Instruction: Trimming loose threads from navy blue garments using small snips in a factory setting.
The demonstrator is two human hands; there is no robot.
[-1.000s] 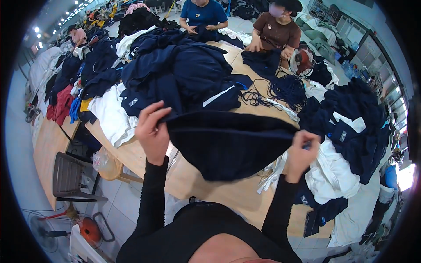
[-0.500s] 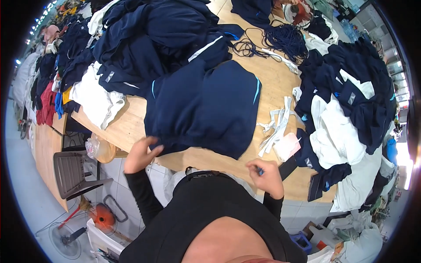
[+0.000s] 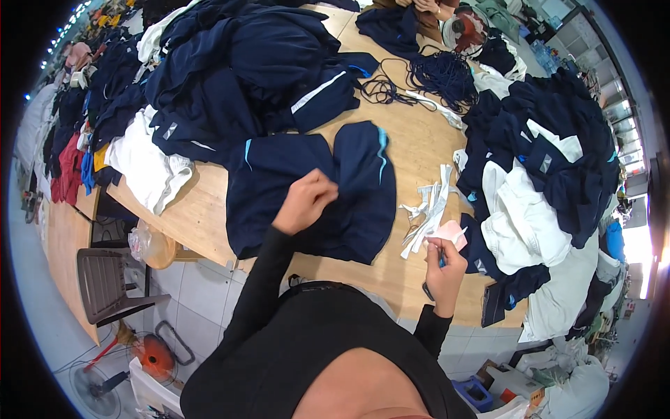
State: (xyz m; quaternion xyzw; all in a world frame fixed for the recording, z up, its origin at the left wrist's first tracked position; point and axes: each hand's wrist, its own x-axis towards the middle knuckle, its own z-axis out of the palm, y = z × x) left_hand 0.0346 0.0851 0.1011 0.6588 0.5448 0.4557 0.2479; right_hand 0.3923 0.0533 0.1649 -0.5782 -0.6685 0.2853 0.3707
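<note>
Dark navy shorts (image 3: 300, 202) with light-blue trim lie spread on the wooden table before me, legs pointing away. My left hand (image 3: 307, 199) is over the middle of them, fingers curled together; whatever they may pinch is hidden. To the right, my right hand (image 3: 445, 269) is closed around a small tool with a blue part showing; its kind is mostly hidden by the fingers. That hand is beside a pink piece of paper or cloth (image 3: 452, 232) and several loose white strips (image 3: 434, 209).
A large heap of navy garments (image 3: 258, 63) lies beyond the shorts, with white cloth (image 3: 150, 164) at left. Navy cords (image 3: 443, 77) are tangled at the back. More navy and white garments (image 3: 530, 216) pile up at right. Another person's hands (image 3: 422, 5) work across the table.
My left hand has moved from the shorts' near left corner up over their middle. My right hand has shifted right, toward the strips. The shorts' right leg has been pulled nearer and lies creased.
</note>
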